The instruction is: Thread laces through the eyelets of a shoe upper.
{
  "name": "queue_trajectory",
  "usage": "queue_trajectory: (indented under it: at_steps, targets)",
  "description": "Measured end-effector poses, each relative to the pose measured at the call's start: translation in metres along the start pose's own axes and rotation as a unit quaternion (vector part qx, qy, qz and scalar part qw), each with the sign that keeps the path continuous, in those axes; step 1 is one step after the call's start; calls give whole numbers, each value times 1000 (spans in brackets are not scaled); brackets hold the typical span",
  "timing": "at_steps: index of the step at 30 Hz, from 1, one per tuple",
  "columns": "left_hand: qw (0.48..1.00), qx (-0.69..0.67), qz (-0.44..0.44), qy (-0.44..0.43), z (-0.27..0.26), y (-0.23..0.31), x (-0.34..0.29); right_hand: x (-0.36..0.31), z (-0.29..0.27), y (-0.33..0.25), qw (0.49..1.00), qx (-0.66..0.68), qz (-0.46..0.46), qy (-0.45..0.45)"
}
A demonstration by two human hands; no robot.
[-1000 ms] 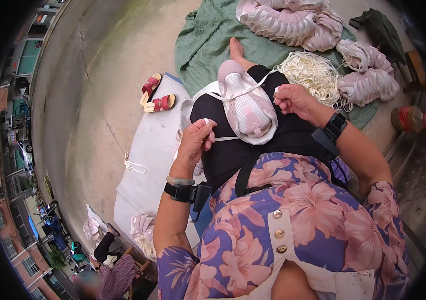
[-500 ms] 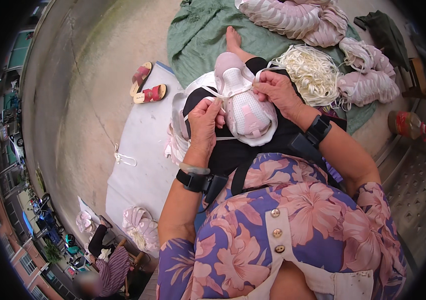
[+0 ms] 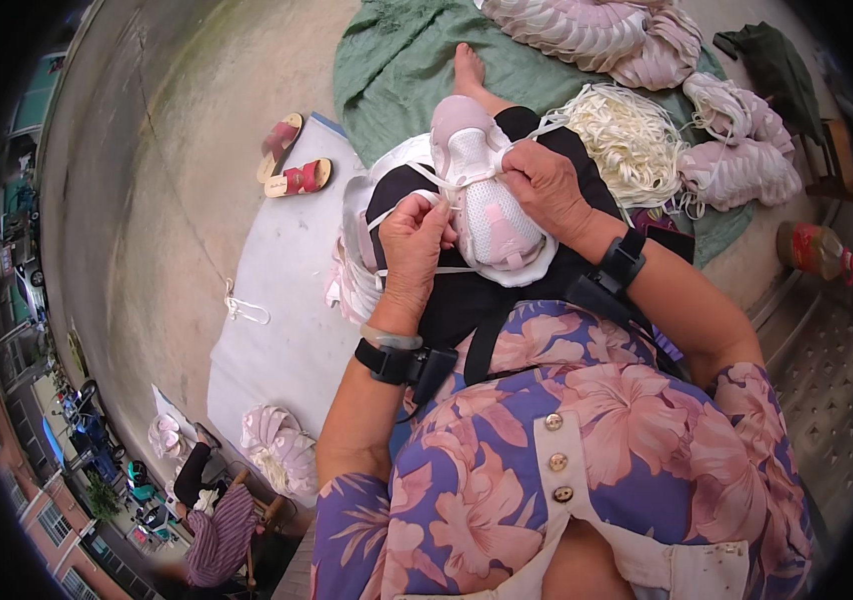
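Note:
Across my black-trousered lap lies a pink-and-white mesh shoe upper (image 3: pixel 495 232), its rounded pink end pointing away from me. A flat white shoelace (image 3: pixel 431 178) runs across its middle, with loops and tails out to both sides. At the upper's left edge my left hand (image 3: pixel 413 242) is closed, thumb and forefinger pinching the lace. On the other side my right hand (image 3: pixel 553 192) also pinches the lace, close to the upper. Its tail trails toward the far right. My fingers cover part of the crossing lace.
Right of my knee, a heap of white laces (image 3: pixel 627 145) sits on green cloth (image 3: pixel 387 85). Bundled shoe uppers (image 3: pixel 742 175) lie beyond it. More uppers (image 3: pixel 352 275) rest by my left thigh. Red sandals (image 3: pixel 299 178) stand left; a plastic bottle (image 3: pixel 812 250) stands right. Another person (image 3: pixel 219 535) sits lower left.
My right hand has moved slightly inward and closer to the upper, drawing the lace nearer. My left hand stays at the left edge, still pinching. The view has shifted a little.

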State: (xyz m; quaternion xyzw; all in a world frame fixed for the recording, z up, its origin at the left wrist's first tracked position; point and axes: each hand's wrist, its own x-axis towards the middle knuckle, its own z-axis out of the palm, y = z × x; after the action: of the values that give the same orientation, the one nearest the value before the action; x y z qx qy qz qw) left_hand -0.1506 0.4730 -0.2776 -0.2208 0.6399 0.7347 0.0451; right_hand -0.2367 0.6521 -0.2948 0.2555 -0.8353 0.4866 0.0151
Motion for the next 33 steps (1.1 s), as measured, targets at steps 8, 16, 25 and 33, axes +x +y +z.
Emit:
queue_trajectory:
  at_steps: [8, 16, 25, 33]
  targets:
    - [994, 83, 75, -5, 0, -11, 19, -1, -8, 1, 983, 52, 170, -45]
    - [984, 145, 106, 10, -2, -18, 34, -3, -17, -22, 994, -74, -66, -50]
    - [971, 195, 132, 26, -4, -22, 38, -4, -20, -18, 986, -103, -103, -82]
    - [959, 223, 173, 40, 1, -15, 32, -5, -21, -15, 996, -13, -29, -88]
